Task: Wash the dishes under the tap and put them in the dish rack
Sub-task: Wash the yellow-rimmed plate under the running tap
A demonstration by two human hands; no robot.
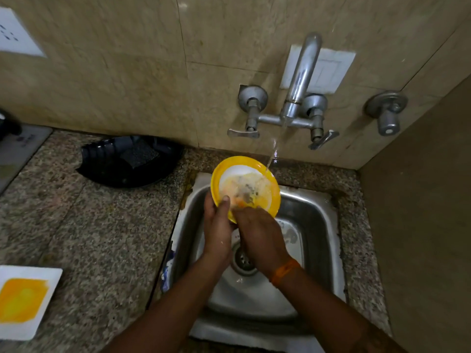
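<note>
Above the hands [239, 230] the tap [300, 80] and its levers crowd the wall. Left of them the counter [102, 225] lies bare between black rack [130, 161] and square plate [23, 299]. Right, a wall stands close.

steel sink [316, 225] & tap [303, 72] seen glossy; counter [102, 225] speckled granite; plate [221, 171] glossy, prob. plastic.

We hold the plate [244, 186] over the sink [313, 220], left hand [216, 230] beside right hand [260, 238], below the tap [300, 80]. Left on the counter [102, 238] lie a tray [130, 161] behind and a square plate [23, 300] in front.
</note>
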